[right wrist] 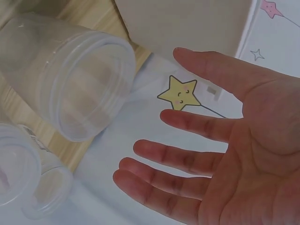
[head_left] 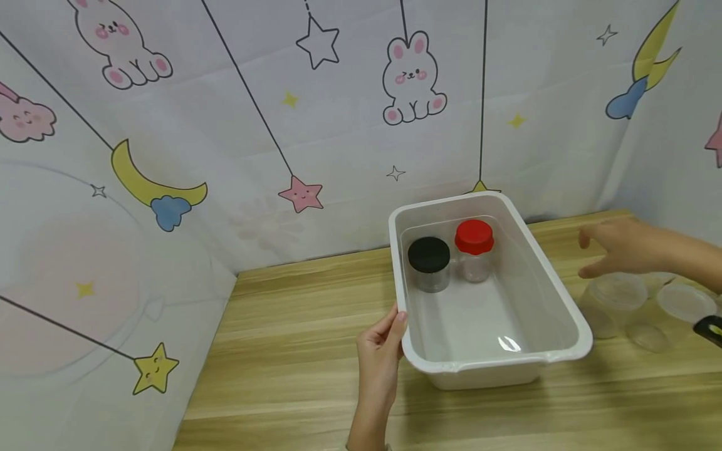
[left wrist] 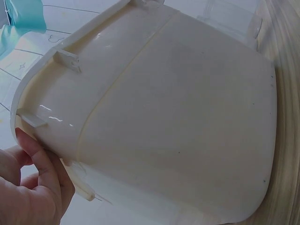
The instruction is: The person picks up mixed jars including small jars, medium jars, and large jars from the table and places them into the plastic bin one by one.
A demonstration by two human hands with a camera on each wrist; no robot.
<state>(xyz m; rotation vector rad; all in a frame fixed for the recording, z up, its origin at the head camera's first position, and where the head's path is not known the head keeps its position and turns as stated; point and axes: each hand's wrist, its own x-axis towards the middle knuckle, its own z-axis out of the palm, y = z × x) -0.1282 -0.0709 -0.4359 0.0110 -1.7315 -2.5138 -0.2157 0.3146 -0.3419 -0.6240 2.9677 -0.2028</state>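
Observation:
A white plastic tub stands on the table, holding a clear jar with a black lid and another with a red lid. My left hand grips its left rim, thumb on top and fingers below. In the left wrist view, the fingers of the left hand curl under the rim beside the tub's outer wall. My right hand hovers over clear jars right of the tub. In the right wrist view this hand is spread and holds nothing, near a large clear jar.
The clear jars stand close together, with one jar's round translucent top at the right. A black strap piece shows at the right edge. Behind the wooden table hangs a printed cloth with rabbits, stars and moons.

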